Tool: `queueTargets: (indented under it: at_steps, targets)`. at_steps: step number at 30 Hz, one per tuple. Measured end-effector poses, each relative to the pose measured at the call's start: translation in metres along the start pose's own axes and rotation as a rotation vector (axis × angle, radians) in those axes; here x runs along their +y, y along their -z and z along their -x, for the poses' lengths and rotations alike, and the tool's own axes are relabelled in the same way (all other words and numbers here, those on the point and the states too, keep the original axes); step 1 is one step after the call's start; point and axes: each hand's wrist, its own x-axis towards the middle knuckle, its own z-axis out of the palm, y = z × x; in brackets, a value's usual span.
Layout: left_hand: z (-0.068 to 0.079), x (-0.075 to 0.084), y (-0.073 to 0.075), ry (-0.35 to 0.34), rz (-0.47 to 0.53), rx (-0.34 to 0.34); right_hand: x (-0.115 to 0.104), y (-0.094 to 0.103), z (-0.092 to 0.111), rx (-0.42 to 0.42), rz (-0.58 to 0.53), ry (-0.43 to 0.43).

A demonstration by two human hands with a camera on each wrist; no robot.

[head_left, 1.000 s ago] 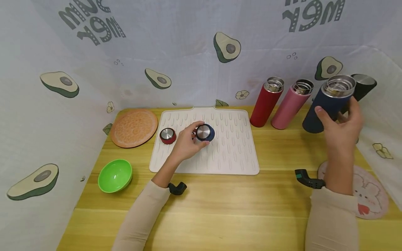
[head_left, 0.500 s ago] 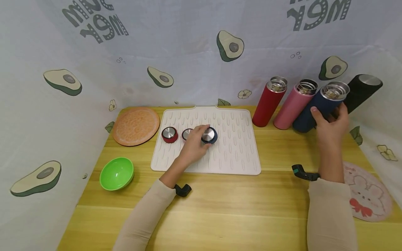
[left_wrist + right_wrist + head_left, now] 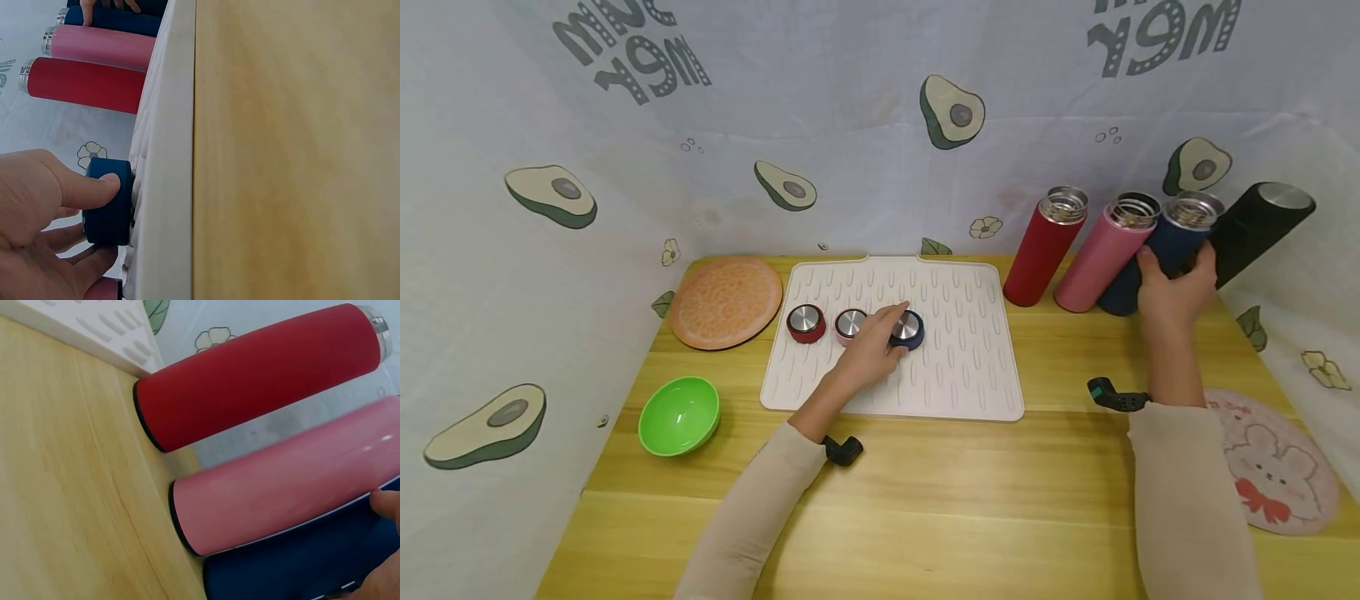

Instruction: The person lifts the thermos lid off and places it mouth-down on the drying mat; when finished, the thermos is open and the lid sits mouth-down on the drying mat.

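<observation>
On the white ridged mat, my left hand pinches a navy bottle lid with a steel top, thumb on one side and fingers on the other. To its left sit a pink lid, partly behind my fingers, and a red lid. My right hand grips a lidless navy thermos bottle that stands upright right against the lidless pink thermos bottle. A lidless red thermos bottle stands left of the pink one. At far right is a black thermos bottle with its lid on.
An orange round placemat lies at the back left of the wooden table. A green bowl stands in front of it. At right lies a pink rabbit mat near my right forearm. A printed cloth hangs behind.
My right hand has moved the navy thermos bottle left, up beside the pink one. The left hand has shifted the navy lid slightly right and down on the mat, uncovering the pink lid.
</observation>
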Motion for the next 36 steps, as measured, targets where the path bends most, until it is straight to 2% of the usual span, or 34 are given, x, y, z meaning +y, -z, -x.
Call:
queueTargets:
  at_steps: [5, 11, 14, 18, 23, 29, 34, 36]
  targets:
    - [0.000, -0.002, 0.001, -0.010, -0.005, -0.007, 0.003, -0.003, -0.006, 0.026, 0.045, 0.022]
    - [0.000, -0.002, 0.001, -0.031, -0.002, 0.004, 0.007, 0.001, -0.007, -0.007, 0.090, 0.053]
    - [0.002, -0.002, 0.002, -0.031, -0.011, 0.006, 0.010, 0.004, -0.004, -0.005, 0.068, 0.068]
    - [0.006, -0.002, 0.007, -0.028, -0.019, 0.004, 0.013, 0.008, -0.001, 0.037, 0.022, 0.075]
    - [0.011, -0.005, 0.013, -0.051, -0.033, 0.004, 0.018, 0.015, -0.001, 0.093, 0.033, 0.099]
    - [0.017, -0.008, 0.019, -0.097, -0.021, 0.042, 0.025, 0.023, -0.008, 0.182, 0.005, 0.141]
    - [0.022, -0.010, 0.025, -0.111, -0.004, 0.086, 0.023, 0.034, -0.013, 0.241, -0.003, 0.151]
    - [0.023, -0.011, 0.027, -0.112, -0.007, 0.102, 0.022, 0.039, -0.016, 0.249, 0.008, 0.130]
